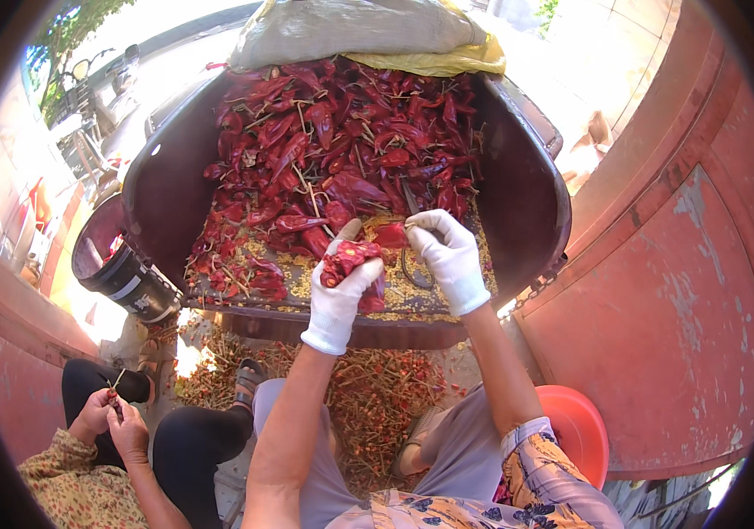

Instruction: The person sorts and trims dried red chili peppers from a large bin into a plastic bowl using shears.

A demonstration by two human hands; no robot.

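My left hand (335, 304), in a white glove, is closed around a bunch of dried red chili peppers (348, 261). My right hand (450, 260), gloved too, pinches the end of a single red chili pepper (389, 235) just right of that bunch. Both hands are above the near edge of a dark metal cart bed (525, 194), where a big heap of dried chili peppers (342, 141) lies. Loose yellow seeds (474, 313) cover the floor of the bed below my hands. Beside my right hand is a dark curved handle (414, 271), partly hidden.
Stems and scraps (386, 379) litter the ground by my feet. A red basin (582, 432) stands at my right and a black bucket (134, 282) at the left. Another person's hands (117, 414) hold a chili at lower left. Sacks (359, 35) cover the heap's far end.
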